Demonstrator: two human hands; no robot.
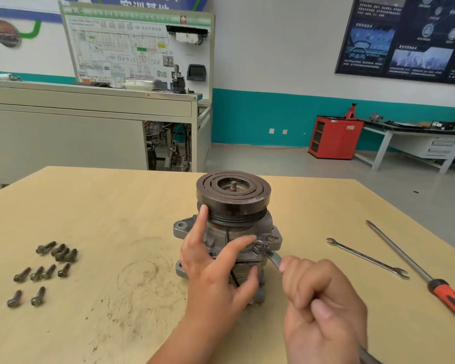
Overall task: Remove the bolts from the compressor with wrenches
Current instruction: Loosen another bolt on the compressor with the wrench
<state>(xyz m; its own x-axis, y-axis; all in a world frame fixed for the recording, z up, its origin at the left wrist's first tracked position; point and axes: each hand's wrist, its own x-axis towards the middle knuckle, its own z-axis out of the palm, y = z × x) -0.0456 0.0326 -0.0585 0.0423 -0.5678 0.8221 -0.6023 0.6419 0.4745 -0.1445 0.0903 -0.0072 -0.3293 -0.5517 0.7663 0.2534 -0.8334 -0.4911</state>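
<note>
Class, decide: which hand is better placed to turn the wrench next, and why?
The right hand: it grips the wrench, ring end on a bolt; the left hand steadies the compressor.

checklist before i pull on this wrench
1. Ring end of the wrench over the bolt: ok.
2. Grip of the right hand on its handle: ok.
3. Bracing by the left hand on the compressor: ok.
4. Stance of the compressor, upright on the table: ok.
5. Left fingertips clear of the wrench head: not ok, one lies beside it.
6. How loose the bolt is: cannot tell.
</note>
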